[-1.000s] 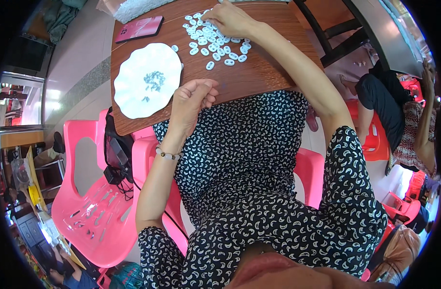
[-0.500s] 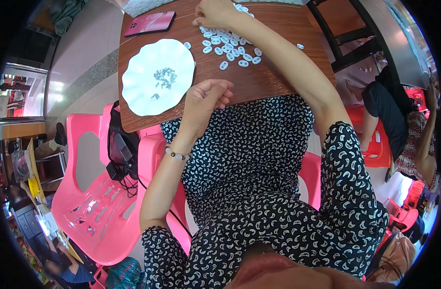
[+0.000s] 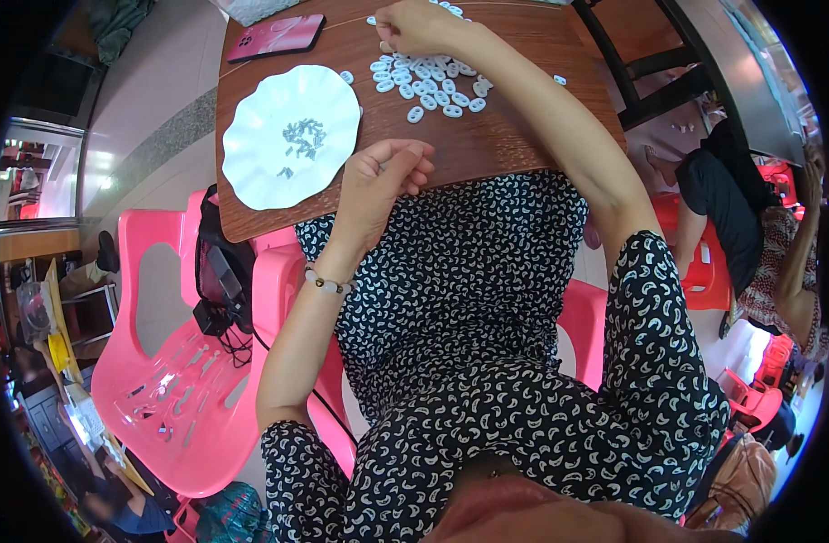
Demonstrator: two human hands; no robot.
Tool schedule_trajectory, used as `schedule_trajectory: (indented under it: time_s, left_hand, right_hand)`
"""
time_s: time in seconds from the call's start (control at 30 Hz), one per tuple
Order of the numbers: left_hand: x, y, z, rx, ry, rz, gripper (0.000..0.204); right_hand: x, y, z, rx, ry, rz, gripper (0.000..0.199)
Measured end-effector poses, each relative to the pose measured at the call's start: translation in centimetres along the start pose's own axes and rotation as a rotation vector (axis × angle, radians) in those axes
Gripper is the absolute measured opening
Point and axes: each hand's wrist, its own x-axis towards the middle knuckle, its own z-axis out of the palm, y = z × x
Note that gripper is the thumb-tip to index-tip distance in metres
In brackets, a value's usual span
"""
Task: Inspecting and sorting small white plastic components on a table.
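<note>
At the far part of the brown table, my right hand (image 3: 420, 27) rests on a pile of small white oval pieces (image 3: 429, 88), each with two holes. Its fingers are bent downward together, and what they grip is hidden. Close to the table's near edge, my left hand (image 3: 386, 181) is raised with its fingers curled and the thumb pressed to them. Anything inside it is too small to make out. Just left of that hand lies a white wavy-rimmed plate (image 3: 251, 172) with small grey metallic bits (image 3: 303, 138) in its middle.
A pink phone (image 3: 277, 37) lies behind the plate on the table (image 3: 523, 154). One loose oval piece (image 3: 560, 80) sits near the right edge. A pink chair (image 3: 152, 389) holding a black bag (image 3: 222, 281) stands at my left. People sit farther off to the right.
My right hand has shifted slightly to the right at the far edge of the pile. My left hand keeps nearly the same curled pose. The whole view has tilted a little.
</note>
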Motion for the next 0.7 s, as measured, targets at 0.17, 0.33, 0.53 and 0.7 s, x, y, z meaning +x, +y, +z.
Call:
schedule_trajectory:
  time_s: [0.17, 0.33, 0.53, 0.7]
  left_hand:
    - [-0.8, 0.0, -0.5, 0.008, 0.01, 0.023, 0.025]
    - [-1.7, 1.4, 0.6, 0.166, -0.021, 0.094, 0.022]
    - [-1.7, 5.1, -4.7, 0.615, 0.387, 0.328, 0.015]
    - [-1.4, 7.4, -11.9, 0.961, 0.495, 0.428, 0.016]
  right_hand:
    - [-5.1, -4.7, -7.7, 0.611, 0.094, 0.242, 0.012]
    - [-10.3, -1.5, -5.7, 0.498, 0.173, 0.145, 0.021]
    - [-16.5, -3.1, -6.5, 0.719, 0.183, 0.244, 0.023]
    - [-18.7, -4.4, -5.7, 0.806, 0.199, 0.276, 0.02]
